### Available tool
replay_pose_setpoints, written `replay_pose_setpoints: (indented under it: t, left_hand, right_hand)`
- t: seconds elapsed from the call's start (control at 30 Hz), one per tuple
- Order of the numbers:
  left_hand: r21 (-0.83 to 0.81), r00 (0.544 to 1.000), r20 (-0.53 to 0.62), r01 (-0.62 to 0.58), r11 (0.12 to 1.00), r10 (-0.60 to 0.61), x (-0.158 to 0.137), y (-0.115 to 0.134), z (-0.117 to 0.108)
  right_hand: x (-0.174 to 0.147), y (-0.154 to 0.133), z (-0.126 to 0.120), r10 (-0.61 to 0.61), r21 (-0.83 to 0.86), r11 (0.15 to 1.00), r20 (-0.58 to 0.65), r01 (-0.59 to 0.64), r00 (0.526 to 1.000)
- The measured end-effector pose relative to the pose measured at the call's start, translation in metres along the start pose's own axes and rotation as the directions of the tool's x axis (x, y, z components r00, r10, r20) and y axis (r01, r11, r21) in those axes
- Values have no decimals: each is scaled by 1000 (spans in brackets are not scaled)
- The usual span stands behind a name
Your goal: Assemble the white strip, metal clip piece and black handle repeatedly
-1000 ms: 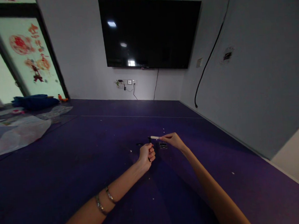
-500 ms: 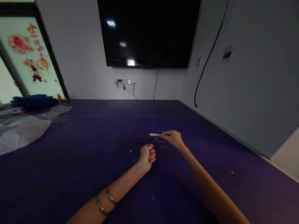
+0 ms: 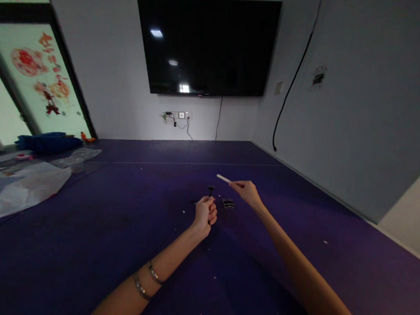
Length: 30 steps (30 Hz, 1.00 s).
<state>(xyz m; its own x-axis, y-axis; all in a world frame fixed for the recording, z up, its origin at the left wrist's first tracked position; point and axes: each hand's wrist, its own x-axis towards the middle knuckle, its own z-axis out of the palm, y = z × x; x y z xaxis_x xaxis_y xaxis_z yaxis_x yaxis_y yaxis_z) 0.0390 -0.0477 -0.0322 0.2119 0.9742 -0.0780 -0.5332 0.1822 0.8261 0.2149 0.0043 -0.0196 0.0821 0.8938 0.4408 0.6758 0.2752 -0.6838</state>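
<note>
My left hand is closed in a fist around the handle of a black razor, whose wide T-shaped head points up. Between thumb and fingers of my right hand is one end of a slim white stick. The stick's free end slants up to the left, above and apart from the razor head. On the purple surface between the hands lies a small dark tray with black pieces in it. Just left of the left hand is a thin black piece, partly hidden.
White crumbs are scattered over the purple surface. Clear and white plastic sheets and a dark blue cloth bundle lie far left. A television hangs on the back wall; a black cable dangles at the right.
The white stick has moved away from the razor head and tilted upward. My left hand has raised the razor slightly, and the hand now covers part of the thin black piece.
</note>
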Motion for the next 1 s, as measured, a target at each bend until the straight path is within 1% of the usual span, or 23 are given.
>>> replay_pose_setpoints:
  t: [0.1, 0.2, 0.3, 0.4, 0.47, 0.5, 0.57, 0.63, 0.8, 1.0]
  left_hand:
    - [61, 990, 94, -113, 992, 107, 1, 12, 1]
    - [129, 960, 220, -202, 971, 171, 2, 27, 2]
    - [168, 926, 297, -292, 942, 234, 3, 41, 2]
    - [183, 909, 319, -336, 924, 267, 3, 52, 2]
    - [189, 907, 319, -345, 919, 275, 3, 56, 2]
    - [192, 908, 317, -346, 918, 276, 3, 58, 2]
    - [194, 908, 315, -347, 918, 277, 2, 59, 2]
    - [191, 908, 312, -348, 918, 280, 3, 59, 2]
    - [181, 909, 306, -349, 919, 285, 6, 56, 1]
    - [181, 908, 300, -354, 918, 291, 7, 56, 1]
  right_hand:
    - [3, 3, -7, -31, -61, 998, 12, 32, 999]
    - [3, -3, -18, -34, -157, 987, 24, 37, 999]
    - [0, -15, -28, 26, -273, 962, 26, -18, 999]
    - [-8, -29, -29, 100, -433, 898, 18, -82, 995]
    - [-16, -37, -23, 144, -512, 853, 41, -103, 989]
    - [-20, -40, -17, 166, -538, 837, 73, -101, 984]
    - [-28, -43, -3, 207, -572, 815, 144, -89, 968]
    - [-36, -44, 12, 227, -601, 795, 178, -77, 957]
    - [-51, -41, 43, 238, -653, 755, 185, -62, 954]
    - [-60, -35, 57, 270, -673, 735, 178, -83, 946]
